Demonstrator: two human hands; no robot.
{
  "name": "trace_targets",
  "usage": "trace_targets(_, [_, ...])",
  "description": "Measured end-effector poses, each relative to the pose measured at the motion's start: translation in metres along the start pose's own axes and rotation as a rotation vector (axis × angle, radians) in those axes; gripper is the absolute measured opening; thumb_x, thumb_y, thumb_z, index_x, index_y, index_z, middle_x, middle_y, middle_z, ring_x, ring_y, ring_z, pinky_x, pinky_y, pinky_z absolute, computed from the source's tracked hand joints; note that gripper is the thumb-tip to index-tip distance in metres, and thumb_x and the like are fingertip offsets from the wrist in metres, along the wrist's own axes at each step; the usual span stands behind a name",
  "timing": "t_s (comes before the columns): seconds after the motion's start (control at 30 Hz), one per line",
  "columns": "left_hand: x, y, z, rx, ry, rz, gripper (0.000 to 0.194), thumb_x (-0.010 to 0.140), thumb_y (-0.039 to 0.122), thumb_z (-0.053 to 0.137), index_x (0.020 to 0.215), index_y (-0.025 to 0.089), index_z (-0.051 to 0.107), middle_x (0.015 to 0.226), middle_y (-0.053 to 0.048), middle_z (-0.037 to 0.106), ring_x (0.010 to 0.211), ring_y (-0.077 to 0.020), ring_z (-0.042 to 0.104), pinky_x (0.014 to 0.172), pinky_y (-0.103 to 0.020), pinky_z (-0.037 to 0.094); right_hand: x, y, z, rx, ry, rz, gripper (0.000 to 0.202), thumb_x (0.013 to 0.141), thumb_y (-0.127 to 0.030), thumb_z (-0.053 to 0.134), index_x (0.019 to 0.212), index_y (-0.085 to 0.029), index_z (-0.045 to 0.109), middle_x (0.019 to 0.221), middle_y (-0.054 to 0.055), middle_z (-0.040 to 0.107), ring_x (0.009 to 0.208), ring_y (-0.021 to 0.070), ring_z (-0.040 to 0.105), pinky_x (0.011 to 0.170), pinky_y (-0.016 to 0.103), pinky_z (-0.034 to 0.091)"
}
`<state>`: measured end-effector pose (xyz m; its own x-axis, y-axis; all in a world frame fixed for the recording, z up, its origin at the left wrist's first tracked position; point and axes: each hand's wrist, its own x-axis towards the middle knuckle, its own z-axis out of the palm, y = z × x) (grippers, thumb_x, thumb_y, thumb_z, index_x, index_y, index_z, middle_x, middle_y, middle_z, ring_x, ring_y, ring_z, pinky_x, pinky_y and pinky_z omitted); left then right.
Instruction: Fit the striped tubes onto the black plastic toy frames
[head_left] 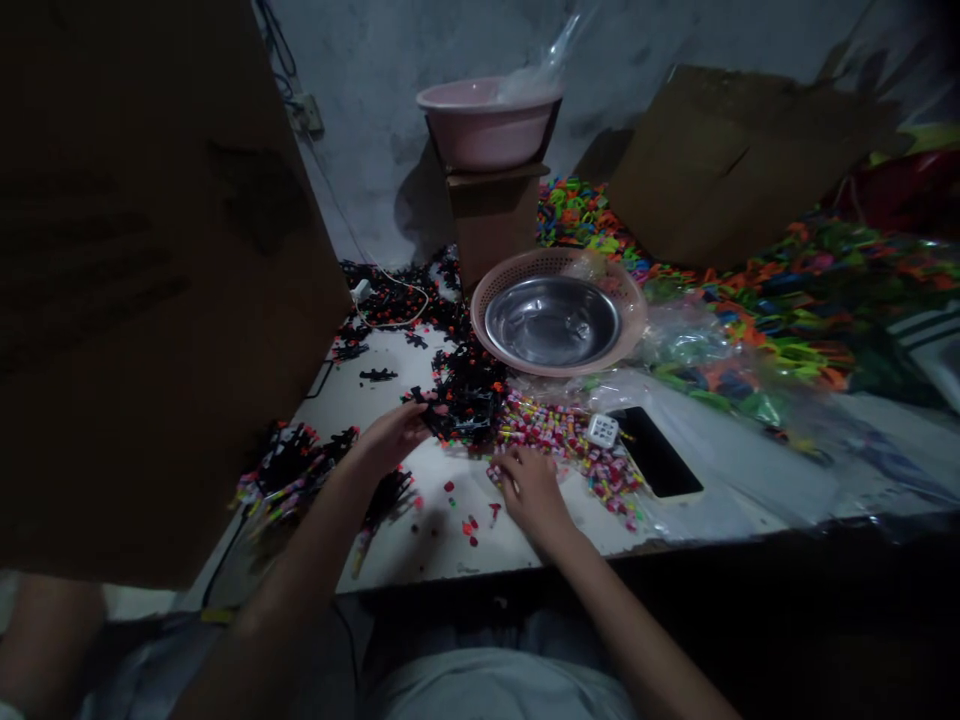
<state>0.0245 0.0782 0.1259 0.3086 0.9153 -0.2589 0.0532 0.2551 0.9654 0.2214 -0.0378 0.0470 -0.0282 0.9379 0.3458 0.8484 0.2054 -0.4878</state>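
My left hand (391,440) is closed, its fingertips pinching a small black plastic piece that looks like a toy gun (420,399). Right beside it lies a heap of similar black pieces with orange tips (469,405). My right hand (534,492) rests at the near edge of a pile of small pink, red and yellow pieces (540,425). Its fingers are bent and drawn together; what is between them, if anything, I cannot make out. A few loose red bits (470,527) are scattered on the white tabletop (442,555) between my hands.
A metal bowl (517,345) sits in a pink strainer basket (634,325). Behind it, a pink basin (487,135) stands on a cardboard box (495,220). A phone (660,455) and white cube (602,430) lie right. A large carton (150,350) blocks the left.
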Motion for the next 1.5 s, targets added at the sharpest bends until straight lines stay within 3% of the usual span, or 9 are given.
trace_targets(0.13, [-0.050,-0.015,0.032,-0.333,-0.011,-0.072,0.036,0.074,0.018,0.058,0.110,0.015,0.059,0.105,-0.010,0.070,0.101,-0.0195,0.063,0.087,-0.029,0.048,-0.023,-0.006,-0.014,0.648,0.197,0.173,0.019,0.090,-0.033,0.048,0.102,-0.021,0.056,0.098,0.006,0.061,0.088,0.0193,0.055,0.078,0.031,0.043])
trace_targets(0.27, [-0.083,-0.044,0.068,-0.633,0.114,-0.055,0.046,0.072,0.013,0.063,0.117,0.018,0.054,0.104,-0.008,0.071,0.103,-0.0183,0.063,0.087,-0.028,0.048,-0.050,-0.024,-0.022,0.991,0.134,0.301,0.023,0.087,-0.043,0.054,0.092,-0.021,0.057,0.088,0.002,0.059,0.081,0.0163,0.055,0.074,0.027,0.043])
trace_targets(0.4, [-0.097,-0.072,0.087,-0.656,0.180,-0.037,0.052,0.070,0.023,0.071,0.118,0.023,0.051,0.101,-0.006,0.070,0.099,-0.0204,0.064,0.085,-0.031,0.049,-0.067,-0.039,-0.022,1.186,0.091,0.367,0.024,0.088,-0.046,0.053,0.088,-0.022,0.056,0.084,0.000,0.059,0.081,0.0154,0.056,0.074,0.025,0.043])
trace_targets(0.63, [-0.103,-0.086,0.074,-0.280,0.257,0.056,0.069,0.062,0.029,0.078,0.123,0.026,0.046,0.080,0.002,0.064,0.069,-0.0129,0.063,0.068,-0.025,0.051,-0.067,-0.044,-0.032,1.222,0.111,0.344,0.023,0.085,-0.044,0.058,0.086,-0.021,0.058,0.089,0.002,0.061,0.086,0.0165,0.057,0.080,0.027,0.044])
trace_targets(0.8, [-0.105,-0.086,0.068,-0.047,0.072,0.097,0.052,0.064,0.032,0.076,0.113,0.021,0.063,0.083,-0.002,0.065,0.078,-0.0161,0.061,0.073,-0.024,0.048,-0.063,-0.045,-0.040,1.337,0.091,0.383,0.026,0.088,-0.047,0.053,0.086,-0.021,0.058,0.089,0.004,0.063,0.088,0.0177,0.059,0.083,0.030,0.046])
trace_targets(1.07, [-0.116,-0.092,0.073,-0.051,-0.116,0.032,0.063,0.058,0.029,0.080,0.118,0.022,0.062,0.086,-0.005,0.069,0.080,-0.0211,0.063,0.075,-0.030,0.051,-0.067,-0.052,-0.047,1.259,0.001,0.353,0.027,0.086,-0.049,0.055,0.086,-0.022,0.056,0.102,0.007,0.067,0.097,0.0201,0.061,0.090,0.037,0.046])
trace_targets(1.2, [-0.116,-0.087,0.070,-0.043,-0.003,0.041,0.040,0.065,0.039,0.075,0.100,0.022,0.070,0.100,-0.009,0.070,0.097,-0.0257,0.062,0.082,-0.033,0.051,-0.072,-0.048,-0.045,1.210,0.075,0.347,0.025,0.088,-0.046,0.053,0.096,-0.022,0.058,0.088,0.004,0.068,0.086,0.0180,0.063,0.084,0.033,0.048])
trace_targets(1.33, [-0.112,-0.084,0.067,-0.313,0.035,-0.121,0.048,0.068,0.050,0.071,0.099,0.014,0.068,0.110,-0.014,0.067,0.105,-0.0277,0.061,0.088,-0.039,0.051,-0.076,-0.044,-0.038,0.946,0.025,0.287,0.027,0.093,-0.039,0.044,0.108,-0.023,0.060,0.086,0.003,0.064,0.085,0.0163,0.060,0.081,0.029,0.046])
trace_targets(1.5, [-0.114,-0.082,0.073,-0.432,0.089,-0.173,0.047,0.055,0.034,0.084,0.094,0.013,0.068,0.097,-0.009,0.072,0.088,-0.0228,0.068,0.090,-0.039,0.051,-0.080,-0.048,-0.028,0.725,0.046,0.193,0.029,0.094,-0.030,0.040,0.120,-0.023,0.051,0.102,0.005,0.060,0.095,0.0161,0.057,0.085,0.029,0.045])
